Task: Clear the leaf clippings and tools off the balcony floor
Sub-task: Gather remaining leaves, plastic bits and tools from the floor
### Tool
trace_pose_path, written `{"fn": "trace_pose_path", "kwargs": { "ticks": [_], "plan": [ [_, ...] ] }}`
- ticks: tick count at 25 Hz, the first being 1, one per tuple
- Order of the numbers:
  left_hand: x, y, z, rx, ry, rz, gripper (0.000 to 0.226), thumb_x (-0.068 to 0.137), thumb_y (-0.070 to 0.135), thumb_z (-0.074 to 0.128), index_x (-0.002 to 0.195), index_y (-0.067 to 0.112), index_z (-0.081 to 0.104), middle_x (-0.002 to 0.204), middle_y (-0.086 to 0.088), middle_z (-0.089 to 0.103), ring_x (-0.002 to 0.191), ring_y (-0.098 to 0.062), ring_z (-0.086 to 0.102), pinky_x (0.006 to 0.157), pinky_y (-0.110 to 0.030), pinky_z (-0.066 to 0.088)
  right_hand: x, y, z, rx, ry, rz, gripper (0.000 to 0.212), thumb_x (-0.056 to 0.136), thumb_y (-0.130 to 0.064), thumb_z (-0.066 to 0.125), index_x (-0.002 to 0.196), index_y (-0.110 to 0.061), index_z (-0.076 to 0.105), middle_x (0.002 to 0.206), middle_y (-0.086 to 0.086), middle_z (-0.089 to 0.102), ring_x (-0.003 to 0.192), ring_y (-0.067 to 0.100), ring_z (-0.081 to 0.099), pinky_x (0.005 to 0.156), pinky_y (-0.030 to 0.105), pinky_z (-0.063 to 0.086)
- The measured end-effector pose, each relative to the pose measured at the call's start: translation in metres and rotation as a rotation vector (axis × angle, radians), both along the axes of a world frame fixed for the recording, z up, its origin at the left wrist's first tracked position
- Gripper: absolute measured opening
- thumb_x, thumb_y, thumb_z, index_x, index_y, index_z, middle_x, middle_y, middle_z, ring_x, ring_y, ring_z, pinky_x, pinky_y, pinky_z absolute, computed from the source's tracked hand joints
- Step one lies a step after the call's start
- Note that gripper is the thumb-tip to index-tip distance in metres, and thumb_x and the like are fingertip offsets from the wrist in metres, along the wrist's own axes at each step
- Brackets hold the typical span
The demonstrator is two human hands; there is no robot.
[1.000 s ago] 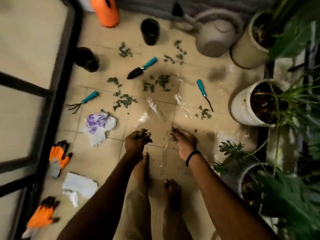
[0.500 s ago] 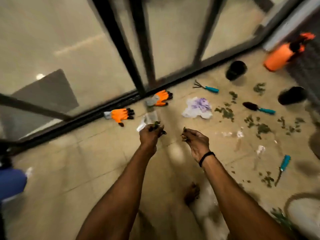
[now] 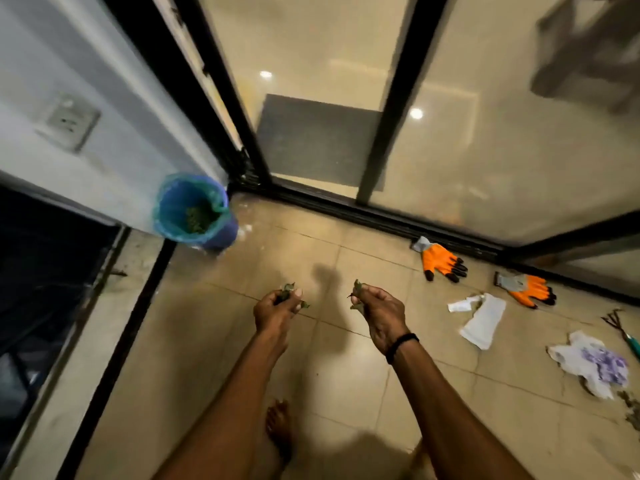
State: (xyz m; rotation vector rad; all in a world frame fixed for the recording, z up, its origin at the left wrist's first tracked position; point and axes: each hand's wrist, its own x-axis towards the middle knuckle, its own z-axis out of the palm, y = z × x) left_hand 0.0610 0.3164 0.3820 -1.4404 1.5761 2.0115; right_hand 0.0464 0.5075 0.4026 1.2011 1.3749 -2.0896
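My left hand (image 3: 277, 308) grips a small bunch of green leaf clippings (image 3: 288, 292), held above the tiled floor. My right hand (image 3: 379, 313), with a black band on its wrist, is curled round another bunch of clippings (image 3: 357, 289). Both hands are side by side at mid-frame. A blue bin (image 3: 194, 211) lined with a blue bag stands in the corner to the upper left, with green clippings in its bottom. A teal-handled hand rake (image 3: 621, 329) lies at the right edge.
Two orange work gloves (image 3: 441, 259) (image 3: 528, 289) lie by the black sliding-door track. A white cloth (image 3: 483, 320) and a purple-patterned cloth (image 3: 594, 363) lie on the tiles to the right. Glass doors run behind; a white wall with a socket stands left.
The view has swung left from the scattered tools and pots toward the corner, bringing the blue bin into sight. Both hands still hold their clippings, raised off the floor.
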Motion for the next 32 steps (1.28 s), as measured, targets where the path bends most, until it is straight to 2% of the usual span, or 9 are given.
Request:
{"fn": "trace_pose_path", "kwargs": {
  "ticks": [2, 7, 11, 15, 18, 21, 23, 28, 32],
  "plan": [
    [-0.016, -0.081, 0.001, -0.033, 0.0, 0.113, 0.014, 0.082, -0.001, 0.076, 0.081, 0.007, 0.065, 0.078, -0.005, 0.064, 0.071, -0.016, 0.061, 0.055, -0.016, 0.054, -0.031, -0.085, -0.006, -0.021, -0.017, 0.085, 0.024, 0.08, -0.003, 0.077, 0.1, 0.007, 0.068, 0.084, 0.017, 0.068, 0.065, 0.017, 0.065, 0.076, 0.029, 0.058],
    [-0.07, -0.219, -0.018, -0.065, -0.03, 0.336, 0.019, 0.082, -0.001, 0.077, 0.094, 0.007, 0.065, 0.087, -0.004, 0.065, 0.071, -0.012, 0.061, 0.057, -0.016, 0.054, -0.118, -0.253, -0.033, -0.083, -0.009, 0.306, 0.013, 0.082, -0.002, 0.074, 0.091, 0.004, 0.067, 0.073, 0.014, 0.066, 0.059, 0.017, 0.064, 0.059, 0.026, 0.056],
    [-0.131, -0.296, -0.074, -0.141, -0.044, 0.373, 0.022, 0.084, 0.007, 0.077, 0.103, 0.005, 0.066, 0.083, -0.005, 0.064, 0.064, -0.01, 0.057, 0.05, -0.015, 0.049, -0.191, -0.359, -0.084, -0.112, -0.016, 0.493, 0.005, 0.084, 0.004, 0.069, 0.081, 0.003, 0.066, 0.066, 0.012, 0.063, 0.056, 0.018, 0.06, 0.054, 0.024, 0.055],
    [-0.191, -0.339, -0.147, -0.168, -0.045, 0.333, 0.023, 0.087, 0.005, 0.073, 0.11, 0.002, 0.066, 0.083, -0.007, 0.064, 0.065, -0.011, 0.057, 0.053, -0.016, 0.051, -0.244, -0.428, -0.163, -0.014, -0.092, 0.492, 0.016, 0.085, 0.007, 0.063, 0.074, -0.004, 0.066, 0.055, 0.004, 0.064, 0.051, 0.014, 0.059, 0.054, 0.022, 0.056],
    [-0.22, -0.357, -0.183, -0.206, -0.072, 0.318, 0.02, 0.089, 0.005, 0.071, 0.108, 0.005, 0.065, 0.084, -0.008, 0.063, 0.067, -0.014, 0.059, 0.053, -0.016, 0.052, -0.264, -0.459, -0.203, 0.037, -0.117, 0.481, 0.008, 0.091, 0.0, 0.06, 0.097, -0.001, 0.066, 0.076, 0.01, 0.066, 0.069, 0.023, 0.062, 0.063, 0.029, 0.057],
    [-0.235, -0.37, -0.204, -0.233, -0.129, 0.343, 0.025, 0.094, 0.018, 0.067, 0.117, 0.008, 0.065, 0.106, -0.013, 0.067, 0.091, -0.024, 0.064, 0.078, -0.035, 0.059, -0.272, -0.467, -0.219, -0.117, -0.165, 0.502, 0.029, 0.095, -0.004, 0.049, 0.123, -0.012, 0.055, 0.107, 0.017, 0.065, 0.094, 0.033, 0.064, 0.071, 0.039, 0.057],
    [-0.238, -0.376, -0.205, -0.254, -0.178, 0.323, 0.039, 0.096, 0.029, 0.061, 0.132, 0.014, 0.06, 0.12, -0.009, 0.065, 0.098, -0.024, 0.063, 0.088, -0.041, 0.058, -0.276, -0.464, -0.211, -0.197, -0.204, 0.46, 0.032, 0.097, -0.005, 0.043, 0.125, -0.018, 0.051, 0.097, 0.009, 0.062, 0.086, 0.025, 0.061, 0.074, 0.039, 0.054],
    [-0.233, -0.378, -0.174, -0.216, -0.204, 0.325, 0.041, 0.09, 0.027, 0.065, 0.13, 0.019, 0.061, 0.126, -0.024, 0.062, 0.102, -0.038, 0.067, 0.07, -0.04, 0.06, -0.273, -0.446, -0.177, -0.044, -0.218, 0.332, 0.039, 0.092, 0.005, 0.048, 0.13, -0.003, 0.055, 0.1, 0.012, 0.061, 0.084, 0.023, 0.061, 0.092, 0.041, 0.052],
    [-0.23, -0.364, -0.134, -0.243, -0.2, 0.185, 0.039, 0.09, 0.023, 0.066, 0.127, 0.011, 0.063, 0.118, -0.025, 0.065, 0.072, -0.024, 0.062, 0.065, -0.033, 0.055, -0.264, -0.423, -0.143, 0.118, -0.203, 0.209, 0.054, 0.091, 0.002, 0.051, 0.142, -0.012, 0.046, 0.136, 0.01, 0.053, 0.118, 0.028, 0.056, 0.093, 0.032, 0.048]
  ]
}}
